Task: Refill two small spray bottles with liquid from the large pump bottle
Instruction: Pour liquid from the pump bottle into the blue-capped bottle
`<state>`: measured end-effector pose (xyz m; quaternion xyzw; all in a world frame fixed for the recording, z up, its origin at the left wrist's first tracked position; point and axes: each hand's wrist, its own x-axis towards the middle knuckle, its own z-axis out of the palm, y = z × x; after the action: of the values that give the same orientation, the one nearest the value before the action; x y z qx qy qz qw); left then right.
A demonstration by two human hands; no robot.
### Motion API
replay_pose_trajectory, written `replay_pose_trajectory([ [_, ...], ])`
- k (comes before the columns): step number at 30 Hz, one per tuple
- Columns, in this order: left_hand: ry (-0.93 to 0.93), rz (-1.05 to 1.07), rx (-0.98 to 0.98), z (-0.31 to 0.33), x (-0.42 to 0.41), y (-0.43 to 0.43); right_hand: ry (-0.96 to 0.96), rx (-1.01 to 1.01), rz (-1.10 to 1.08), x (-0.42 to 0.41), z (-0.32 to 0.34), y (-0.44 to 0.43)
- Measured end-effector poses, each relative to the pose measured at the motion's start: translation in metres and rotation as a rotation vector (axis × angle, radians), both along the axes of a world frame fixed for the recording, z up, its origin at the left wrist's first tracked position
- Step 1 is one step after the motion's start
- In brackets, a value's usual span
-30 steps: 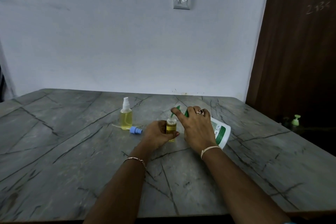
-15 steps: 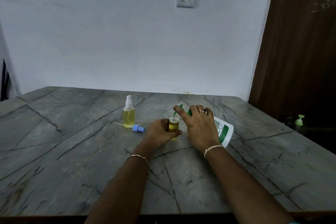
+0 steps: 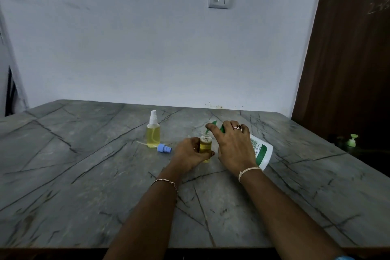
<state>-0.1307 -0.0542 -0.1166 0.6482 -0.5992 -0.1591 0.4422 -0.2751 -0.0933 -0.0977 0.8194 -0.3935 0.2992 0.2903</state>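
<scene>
Stone table [image 3: 84, 175]: spray bottle [image 3: 153, 135], blue cap [image 3: 164, 148]

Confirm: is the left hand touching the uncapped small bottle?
Touching. Head view: the left hand has its fingers curled round the lower body of the small bottle, with no gap.

The surface [image 3: 84, 175] looks like grey stone with dark veins, smooth, with a dull sheen. The capped spray bottle [image 3: 153, 135] and the open spray bottle [image 3: 205, 145] are clear, smooth plastic. The loose spray head [image 3: 164, 149] is blue plastic. The large pump bottle [image 3: 260, 152] is glossy white plastic with a green printed label. The bracelet [image 3: 166, 181] and ring [image 3: 238, 127] look like metal. The wall [image 3: 126, 48] is matt paint and the door [image 3: 348, 59] is dark wood grain.
</scene>
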Motion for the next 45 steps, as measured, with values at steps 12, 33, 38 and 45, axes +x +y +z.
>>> replay_pose_trajectory([
  [12, 0.036, -0.015, 0.016, -0.0005, -0.0015, 0.0016, 0.044, 0.022, -0.032, -0.005, -0.0008, 0.0003],
  [33, -0.04, 0.008, 0.003, 0.0037, -0.0032, 0.0042, 0.022, 0.047, -0.025, -0.0011, 0.0006, 0.0013],
  [38, 0.001, -0.006, 0.003, 0.0024, -0.0024, 0.0033, 0.014, 0.06, -0.02, 0.0016, 0.002, 0.0025],
  [45, 0.007, 0.0, 0.007, 0.0007, -0.001, 0.0014, 0.021, 0.002, -0.017, -0.0039, -0.0012, 0.001],
])
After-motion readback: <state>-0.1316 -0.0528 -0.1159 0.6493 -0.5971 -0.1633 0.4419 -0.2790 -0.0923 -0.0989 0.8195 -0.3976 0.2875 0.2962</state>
